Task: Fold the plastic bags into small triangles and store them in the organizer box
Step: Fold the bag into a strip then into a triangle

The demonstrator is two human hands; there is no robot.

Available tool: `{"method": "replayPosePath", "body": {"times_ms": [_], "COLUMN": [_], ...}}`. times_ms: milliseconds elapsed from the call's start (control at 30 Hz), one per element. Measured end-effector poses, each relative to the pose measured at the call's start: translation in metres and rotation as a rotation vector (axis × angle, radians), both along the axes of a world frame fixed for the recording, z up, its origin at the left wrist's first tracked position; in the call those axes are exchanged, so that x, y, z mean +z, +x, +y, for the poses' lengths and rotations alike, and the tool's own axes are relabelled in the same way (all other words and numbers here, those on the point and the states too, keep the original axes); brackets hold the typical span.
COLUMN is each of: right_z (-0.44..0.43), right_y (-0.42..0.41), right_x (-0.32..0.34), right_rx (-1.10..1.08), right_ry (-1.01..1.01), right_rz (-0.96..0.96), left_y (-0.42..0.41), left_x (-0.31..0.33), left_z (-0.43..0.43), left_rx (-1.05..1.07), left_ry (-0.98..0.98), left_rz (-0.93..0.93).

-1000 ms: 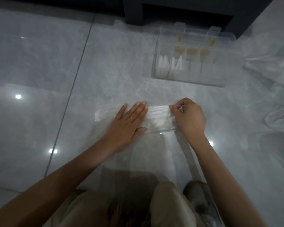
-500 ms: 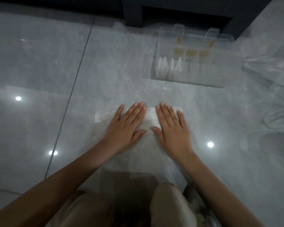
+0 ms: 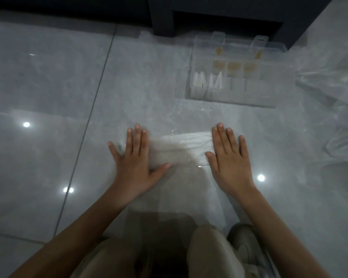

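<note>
A clear plastic bag (image 3: 181, 147), folded into a long flat strip, lies on the grey tiled floor in front of me. My left hand (image 3: 136, 161) presses flat on its left end, fingers straight and spread. My right hand (image 3: 228, 159) presses flat on its right end in the same way. The bare middle of the strip shows between the two hands. A clear organizer box (image 3: 233, 97) stands open farther back on the right, with several white folded triangles (image 3: 208, 81) upright in its left compartments.
Loose crumpled plastic bags (image 3: 329, 81) lie along the right side of the floor. Dark furniture (image 3: 219, 15) stands right behind the box. My knees and a shoe (image 3: 247, 245) are at the bottom edge. Yellowish pieces (image 3: 234, 67) fill the box's back compartments.
My right hand let go of the strip's end and laid flat. Both hands then slid apart along the strip, the left leftward and the right rightward.
</note>
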State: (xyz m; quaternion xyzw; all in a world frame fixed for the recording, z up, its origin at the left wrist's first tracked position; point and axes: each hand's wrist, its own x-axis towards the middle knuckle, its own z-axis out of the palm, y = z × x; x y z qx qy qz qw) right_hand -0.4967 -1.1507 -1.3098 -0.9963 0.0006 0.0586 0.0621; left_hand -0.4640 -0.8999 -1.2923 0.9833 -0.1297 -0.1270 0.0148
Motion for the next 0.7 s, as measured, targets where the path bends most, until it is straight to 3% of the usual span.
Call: {"method": "replayPosePath", "body": {"times_ms": [167,333,700], "right_z": [0.0,0.0,-0.002], "right_y": [0.0,0.0,0.0], "right_x": [0.001,0.001,-0.001], "right_rx": [-0.006,-0.002,-0.02], "right_ry": [-0.002,0.003,0.065], "right_rz": [-0.006,-0.038,-0.061], "left_y": [0.004,0.013,0.004], "left_x": [0.003,-0.01,-0.007], "left_z": [-0.055,-0.077,0.018], "left_rx": [-0.323,-0.589,-0.377], "left_ry": [-0.125,-0.203,-0.045], "left_rz": [-0.181,-0.104,-0.058]}}
